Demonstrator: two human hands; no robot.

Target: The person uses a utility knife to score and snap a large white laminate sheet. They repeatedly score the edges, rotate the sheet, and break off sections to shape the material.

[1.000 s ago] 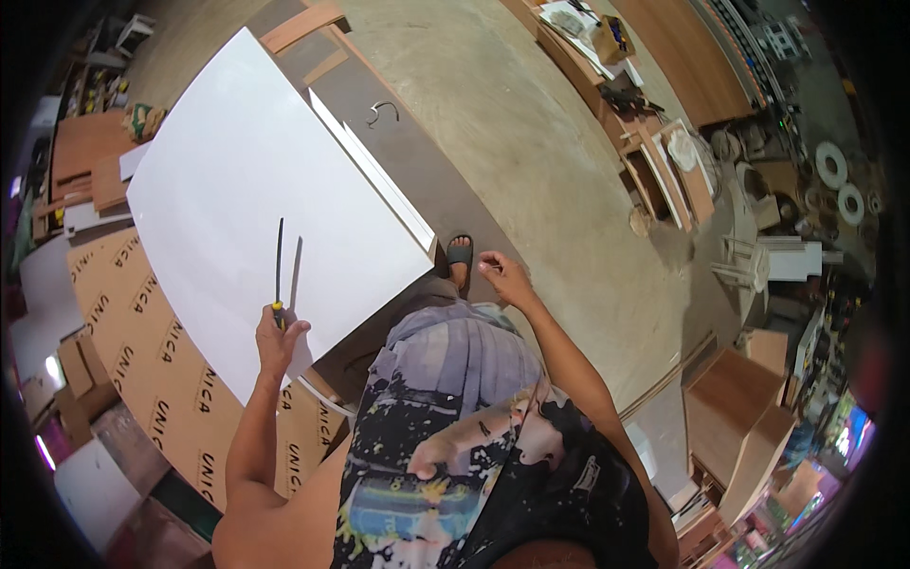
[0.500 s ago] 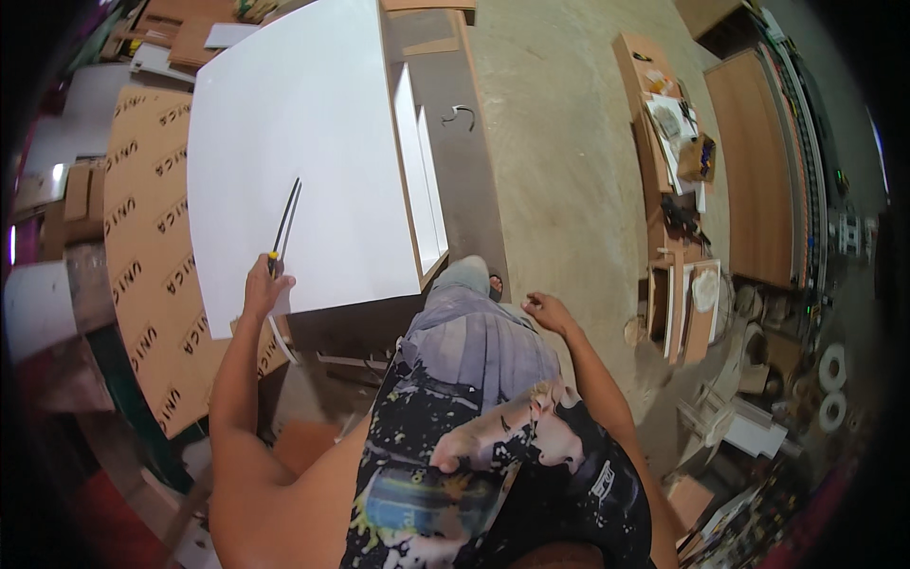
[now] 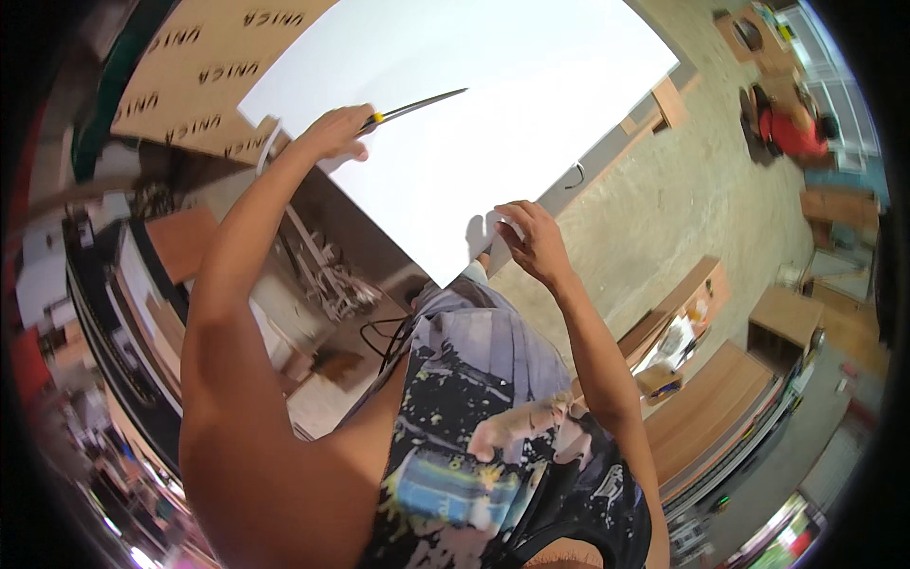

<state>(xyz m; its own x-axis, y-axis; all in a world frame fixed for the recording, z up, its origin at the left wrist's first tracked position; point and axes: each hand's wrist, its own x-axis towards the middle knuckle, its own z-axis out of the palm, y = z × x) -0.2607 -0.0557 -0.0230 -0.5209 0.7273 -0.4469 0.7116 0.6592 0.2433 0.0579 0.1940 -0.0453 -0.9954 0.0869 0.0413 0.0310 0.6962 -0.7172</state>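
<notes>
My left hand (image 3: pixel 334 135) is closed round the handle of a file (image 3: pixel 422 101), which has a yellow and black grip and a long, dark, tapering blade. The blade points away to the right over a large white panel (image 3: pixel 455 171). My right hand (image 3: pixel 536 248) is at the panel's near right edge, its fingers bent and apart with nothing visible in them. I cannot tell whether its fingertips touch the panel. A thin white strip (image 3: pixel 268 142) hangs at the panel's left edge, beside my left wrist.
Brown printed cardboard (image 3: pixel 204 71) lies beyond the panel's left side. A curved dark handle-like piece (image 3: pixel 574 176) shows by its right edge. On the floor at right lie a long wooden board (image 3: pixel 673 303) and a wooden panel (image 3: pixel 716 408). A person in red (image 3: pixel 801 133) is at far right.
My view has turned, so the panel now lies slantwise ahead. My right hand has come up from beside my leg to the panel's edge. My left hand keeps the file over the panel.
</notes>
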